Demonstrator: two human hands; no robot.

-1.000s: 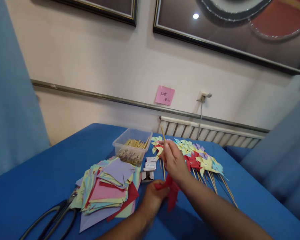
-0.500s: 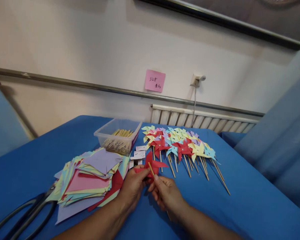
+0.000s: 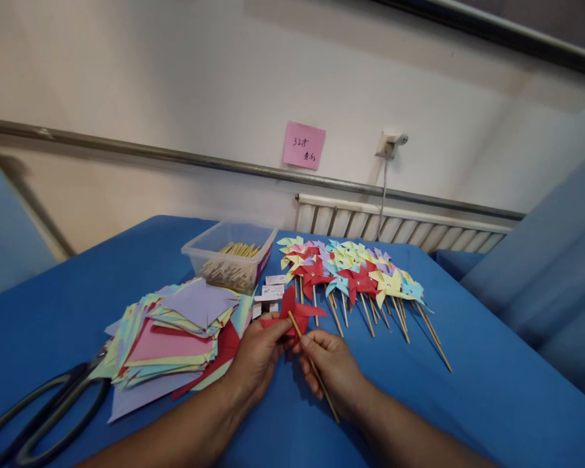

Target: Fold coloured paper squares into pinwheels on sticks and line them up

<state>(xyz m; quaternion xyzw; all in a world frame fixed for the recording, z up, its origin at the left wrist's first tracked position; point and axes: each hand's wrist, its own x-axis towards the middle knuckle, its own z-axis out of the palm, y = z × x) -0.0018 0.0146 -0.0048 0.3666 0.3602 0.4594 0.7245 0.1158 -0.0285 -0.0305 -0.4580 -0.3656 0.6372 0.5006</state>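
Observation:
My left hand [image 3: 260, 348] is closed on a red paper pinwheel [image 3: 290, 302], held with its back turned toward me. A thin wooden stick [image 3: 324, 387] lies across the back of the pinwheel, its upper end near the middle of the paper. Pinched round that stick is my right hand [image 3: 334, 364], its thumb close to the red paper. The stick's lower end points down past the right palm. Whether a pin joins stick and paper is hidden by my fingers.
Left lies a stack of coloured paper [image 3: 175, 354] beside black-handled scissors [image 3: 53, 403]. Behind stand a clear plastic box [image 3: 195, 257] of sticks and small white boxes [image 3: 273, 292]. Finished pinwheels [image 3: 361, 283] lie in rows at the right on the blue tablecloth [image 3: 419, 416].
My right hand's grip has shifted slightly, and more of the stick's lower part shows below it. The left hand still holds the red pinwheel. The camera view has tilted a little.

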